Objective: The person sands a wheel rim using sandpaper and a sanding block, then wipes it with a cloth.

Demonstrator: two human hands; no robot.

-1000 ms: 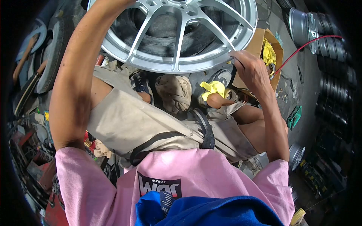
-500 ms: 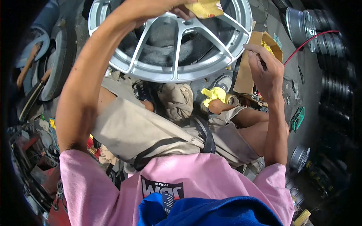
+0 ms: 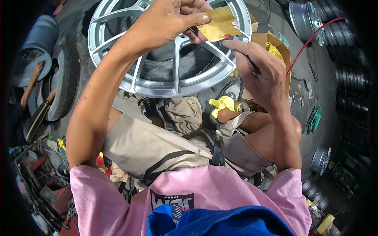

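Observation:
My left hand (image 3: 179,19) pinches a small yellow sheet (image 3: 217,25) between thumb and fingers, above a silver alloy wheel (image 3: 157,92). The sheet looks like worn paper, slightly creased, with a red spot and whitish marks near its edges. My right hand (image 3: 260,70) is just below and right of the sheet, in front of the wheel's right rim. Its index finger points toward the sheet's lower edge, the other fingers are loosely bent, and I see nothing held. Through the spokes a dark tire (image 3: 161,69) shows behind the wheel.
A cardboard box (image 3: 285,51) with yellow material inside stands right of the wheel. Stacked rims (image 3: 338,47) and a red hose (image 3: 311,41) are farther right. A green tray (image 3: 314,119) lies on the floor. At left, another person's arm (image 3: 33,82) reaches toward a tire (image 3: 65,82).
My left hand has come lower and nearer with the yellow sheet. My right hand has moved left, close to the sheet's lower edge. The wheel appears shifted slightly left and down.

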